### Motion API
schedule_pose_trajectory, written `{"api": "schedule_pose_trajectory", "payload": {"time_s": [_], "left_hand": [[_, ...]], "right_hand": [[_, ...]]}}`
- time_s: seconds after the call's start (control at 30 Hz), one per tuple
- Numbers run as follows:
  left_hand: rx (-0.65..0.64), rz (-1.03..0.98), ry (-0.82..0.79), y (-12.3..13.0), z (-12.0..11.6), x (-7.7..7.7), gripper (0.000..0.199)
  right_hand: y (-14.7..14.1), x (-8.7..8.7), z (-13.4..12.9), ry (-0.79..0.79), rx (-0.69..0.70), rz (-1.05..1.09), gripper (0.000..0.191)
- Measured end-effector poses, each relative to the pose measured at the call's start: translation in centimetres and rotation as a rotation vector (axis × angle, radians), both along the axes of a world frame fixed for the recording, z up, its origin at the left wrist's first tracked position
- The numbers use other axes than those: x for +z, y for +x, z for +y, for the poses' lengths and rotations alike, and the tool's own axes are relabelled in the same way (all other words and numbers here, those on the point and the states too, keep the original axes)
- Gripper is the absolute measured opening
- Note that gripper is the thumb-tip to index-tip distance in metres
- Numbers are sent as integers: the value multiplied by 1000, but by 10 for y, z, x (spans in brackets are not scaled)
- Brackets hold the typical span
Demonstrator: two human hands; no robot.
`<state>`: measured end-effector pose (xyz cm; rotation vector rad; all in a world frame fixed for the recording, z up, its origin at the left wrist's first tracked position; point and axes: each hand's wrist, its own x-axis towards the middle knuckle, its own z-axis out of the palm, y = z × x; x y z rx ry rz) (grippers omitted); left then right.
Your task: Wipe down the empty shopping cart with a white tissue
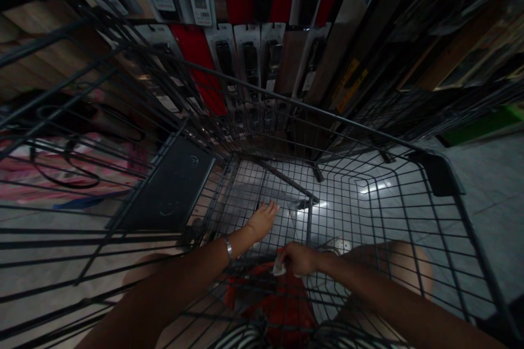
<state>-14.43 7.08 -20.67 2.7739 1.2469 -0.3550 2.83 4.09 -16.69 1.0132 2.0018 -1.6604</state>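
Observation:
My left hand (263, 221), with a silver bracelet (228, 249) at the wrist, reaches down into a black wire shopping cart (356, 207). Its fingers are stretched out over the mesh floor, with nothing plainly held. Something clear, like thin plastic (245, 196), seems to lie beside it, too dim to name. Fingers closed, my right hand (302, 259) grips the upper edge of a red bag (292, 300), near a small whitish piece (279, 265). The bag sits at the near end of the cart, close to my body, its lower part crossed by wires.
Packaged goods with tags (249, 54) hang on a rack beyond the cart. A dark plastic flap (167, 185) is at the cart's left end. Pink patterned cloth or bags (73, 166) show at left. A green box edge (483, 125) is at right, above pale floor tiles.

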Motion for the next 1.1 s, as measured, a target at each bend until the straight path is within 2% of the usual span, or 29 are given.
{"api": "schedule_pose_trajectory", "payload": {"time_s": [0.07,0.13,0.2,0.27,0.37,0.43,0.57,0.83,1.0,1.1], "left_hand": [[-4,4,-7,0,0,0,52],[-3,3,-13,1,0,0,52],[0,6,-12,1,0,2,51],[6,8,-8,2,0,3,51],[12,9,-9,2,0,4,52],[19,7,-9,2,0,4,53],[14,3,-13,1,-1,1,53],[10,-22,-20,1,-1,-1,54],[9,-12,-13,2,-1,0,53],[9,-16,-14,2,-1,0,53]], "right_hand": [[6,9,27,118,-77,-81,21],[14,19,54,329,-157,-123,17],[22,25,78,508,-278,-217,18],[31,28,97,617,-352,-316,21],[38,26,111,715,-355,-392,20],[39,23,113,724,-319,-385,20],[33,21,104,699,-236,-343,16],[11,17,66,629,-98,-471,34],[12,12,26,509,23,-325,38],[19,6,-2,431,41,-154,32]]}}
